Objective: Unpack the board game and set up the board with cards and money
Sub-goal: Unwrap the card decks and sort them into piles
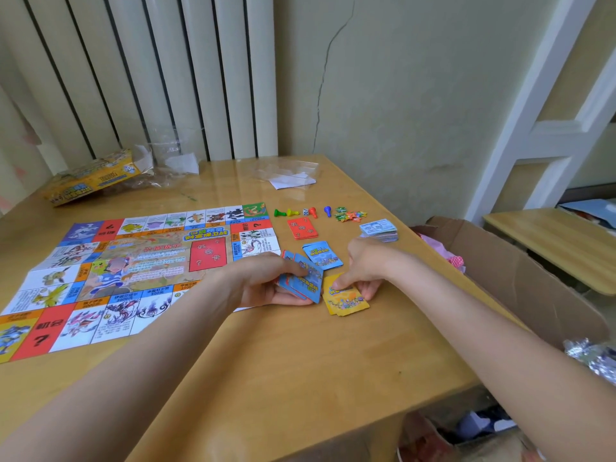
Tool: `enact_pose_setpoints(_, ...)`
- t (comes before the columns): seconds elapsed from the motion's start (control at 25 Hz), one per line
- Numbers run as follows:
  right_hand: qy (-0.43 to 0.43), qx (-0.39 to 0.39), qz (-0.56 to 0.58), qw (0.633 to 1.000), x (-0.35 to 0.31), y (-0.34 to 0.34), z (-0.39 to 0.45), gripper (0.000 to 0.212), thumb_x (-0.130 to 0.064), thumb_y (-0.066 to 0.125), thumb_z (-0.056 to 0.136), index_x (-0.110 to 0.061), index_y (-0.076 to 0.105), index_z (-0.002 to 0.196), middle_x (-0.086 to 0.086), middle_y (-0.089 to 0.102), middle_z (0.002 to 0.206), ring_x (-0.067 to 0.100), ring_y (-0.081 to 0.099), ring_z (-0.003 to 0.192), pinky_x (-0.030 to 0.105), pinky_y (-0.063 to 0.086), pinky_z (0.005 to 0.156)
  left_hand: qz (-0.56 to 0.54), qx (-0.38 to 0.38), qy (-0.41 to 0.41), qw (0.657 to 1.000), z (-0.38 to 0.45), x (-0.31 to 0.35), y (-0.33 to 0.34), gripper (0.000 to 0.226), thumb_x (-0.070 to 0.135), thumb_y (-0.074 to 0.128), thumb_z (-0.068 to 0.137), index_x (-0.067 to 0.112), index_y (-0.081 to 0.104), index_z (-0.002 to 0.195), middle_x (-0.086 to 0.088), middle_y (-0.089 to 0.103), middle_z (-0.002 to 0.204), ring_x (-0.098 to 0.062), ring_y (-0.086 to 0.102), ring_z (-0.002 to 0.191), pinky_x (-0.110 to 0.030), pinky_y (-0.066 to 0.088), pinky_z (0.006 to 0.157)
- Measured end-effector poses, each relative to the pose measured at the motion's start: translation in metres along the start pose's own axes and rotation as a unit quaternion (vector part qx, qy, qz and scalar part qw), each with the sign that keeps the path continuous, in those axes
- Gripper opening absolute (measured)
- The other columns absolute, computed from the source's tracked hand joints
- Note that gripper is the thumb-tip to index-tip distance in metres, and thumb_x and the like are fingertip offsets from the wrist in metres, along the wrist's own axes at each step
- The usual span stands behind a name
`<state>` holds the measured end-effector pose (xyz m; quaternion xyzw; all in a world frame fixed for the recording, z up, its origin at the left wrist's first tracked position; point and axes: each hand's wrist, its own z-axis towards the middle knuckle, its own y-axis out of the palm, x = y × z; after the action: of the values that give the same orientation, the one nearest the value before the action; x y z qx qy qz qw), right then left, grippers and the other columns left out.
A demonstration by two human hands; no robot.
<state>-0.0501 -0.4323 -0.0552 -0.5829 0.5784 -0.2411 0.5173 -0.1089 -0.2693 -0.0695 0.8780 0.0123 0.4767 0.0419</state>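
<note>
Wooden desk (300, 355) against a ribbed radiator. At far left lies the yellow game box (91, 176), its contents not visible. Nearer, the paper board (133, 268) is spread flat. The left hand (266, 281) has its grip closed round a fan of blue cards (305, 281); the right hand (363, 265) pinches the yellow cards (346, 300) lying on the desk. Behind sit red cards (302, 227), pawns (293, 212) and a money stack (380, 230). At right, a cardboard box (520, 278) holds pink stuff.
</note>
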Motion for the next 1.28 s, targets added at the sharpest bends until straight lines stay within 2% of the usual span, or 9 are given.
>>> enact_pose_setpoints(0.12, 0.007, -0.016, 0.000, 1.000, -0.001, -0.003, 0.000, 0.034, -0.028, 0.073, 0.079, -0.004, 0.051, 0.070, 0.011, 0.064, 0.062, 0.015, 0.059, 0.043, 0.027, 0.055, 0.058, 0.013, -0.008, 0.015, 1.000, 0.001, 0.001, -0.001, 0.022, 0.000, 0.055, 0.089, -0.005, 0.056, 0.110, -0.018, 0.069, 0.090, -0.023, 0.071, 0.064, -0.035, 0.059, 0.062)
enact_pose_setpoints(0.24, -0.012, 0.033, 0.076, 0.996, -0.001, -0.019, 0.002, 0.035, -0.031, 0.069, 0.083, -0.004, 0.052, 0.069, 0.009, 0.062, 0.062, 0.017, 0.060, 0.046, 0.025, 0.055, 0.055, -0.020, 0.019, 0.080, 0.996, 0.004, 0.005, -0.001, 0.013, 0.001, 0.058, 0.088, 0.002, 0.060, 0.101, -0.011, 0.072, 0.081, -0.017, 0.071, 0.063, -0.030, 0.059, 0.059)
enact_pose_setpoints(0.36, -0.062, 0.030, 0.284, 0.956, -0.009, -0.026, 0.004, 0.032, -0.032, 0.067, 0.084, -0.001, 0.062, 0.085, 0.009, 0.063, 0.065, 0.010, 0.058, 0.042, 0.017, 0.048, 0.042, -0.104, 0.017, 0.134, 0.985, 0.008, 0.009, 0.002, 0.007, 0.004, 0.059, 0.087, 0.007, 0.063, 0.092, -0.006, 0.073, 0.072, -0.013, 0.070, 0.062, -0.025, 0.059, 0.058)
enact_pose_setpoints(0.56, -0.056, 0.063, 0.440, 0.894, -0.006, -0.017, 0.022, 0.017, -0.014, 0.072, 0.080, -0.003, 0.063, 0.090, 0.007, 0.063, 0.070, 0.008, 0.055, 0.049, 0.015, 0.046, 0.043, -0.193, -0.001, 0.142, 0.971, 0.011, 0.016, -0.004, 0.012, 0.003, 0.051, 0.091, 0.001, 0.061, 0.097, -0.011, 0.073, 0.079, -0.019, 0.072, 0.068, -0.031, 0.059, 0.066)
enact_pose_setpoints(0.72, -0.086, 0.022, 0.424, 0.901, -0.011, -0.017, 0.029, 0.017, -0.012, 0.071, 0.080, -0.001, 0.064, 0.092, 0.008, 0.062, 0.076, 0.011, 0.052, 0.056, 0.016, 0.044, 0.042, -0.127, 0.035, 0.166, 0.977, 0.015, 0.015, -0.013, 0.012, -0.002, 0.055, 0.088, 0.005, 0.062, 0.093, -0.005, 0.073, 0.073, -0.014, 0.070, 0.062, -0.025, 0.058, 0.057)
enact_pose_setpoints(0.96, -0.049, 0.075, 0.452, 0.887, -0.013, -0.023, 0.040, 0.011, -0.010, 0.071, 0.080, -0.006, 0.063, 0.085, 0.006, 0.063, 0.074, 0.008, 0.052, 0.049, 0.014, 0.036, 0.037, -0.159, 0.076, 0.184, 0.967, 0.021, 0.018, -0.023, 0.007, 0.005, 0.059, 0.088, 0.007, 0.062, 0.094, -0.003, 0.073, 0.074, -0.010, 0.070, 0.060, -0.022, 0.057, 0.052)
enact_pose_setpoints(1.12, -0.036, 0.042, 0.248, 0.967, -0.004, -0.025, 0.047, 0.018, -0.012, 0.071, 0.079, -0.007, 0.056, 0.071, 0.008, 0.056, 0.063, 0.009, 0.041, 0.037, 0.017, 0.031, 0.037, -0.145, 0.096, 0.168, 0.970, 0.025, 0.017, -0.041, 0.019, 0.008, 0.058, 0.089, 0.006, 0.060, 0.108, -0.011, 0.071, 0.099, -0.015, 0.069, 0.074, -0.023, 0.058, 0.055)
enact_pose_setpoints(1.2, -0.039, 0.052, 0.138, 0.988, -0.006, -0.019, 0.052, 0.033, -0.017, 0.074, 0.078, -0.010, 0.048, 0.059, 0.006, 0.053, 0.055, 0.008, 0.040, 0.032, 0.018, 0.032, 0.038, -0.132, 0.079, 0.162, 0.975, 0.024, 0.017, -0.037, 0.010, 0.006, 0.057, 0.089, 0.008, 0.061, 0.099, -0.007, 0.074, 0.084, -0.013, 0.071, 0.067, -0.023, 0.057, 0.052)
enact_pose_setpoints(1.28, -0.038, 0.076, 0.010, 0.996, -0.012, -0.015, 0.055, 0.038, -0.026, 0.075, 0.076, -0.012, 0.046, 0.056, 0.003, 0.051, 0.054, 0.011, 0.045, 0.042, 0.021, 0.034, 0.045, -0.123, 0.070, 0.162, 0.977, 0.022, 0.019, -0.029, 0.006, 0.005, 0.057, 0.089, 0.008, 0.061, 0.093, -0.004, 0.073, 0.070, -0.012, 0.070, 0.060, -0.023, 0.056, 0.049)
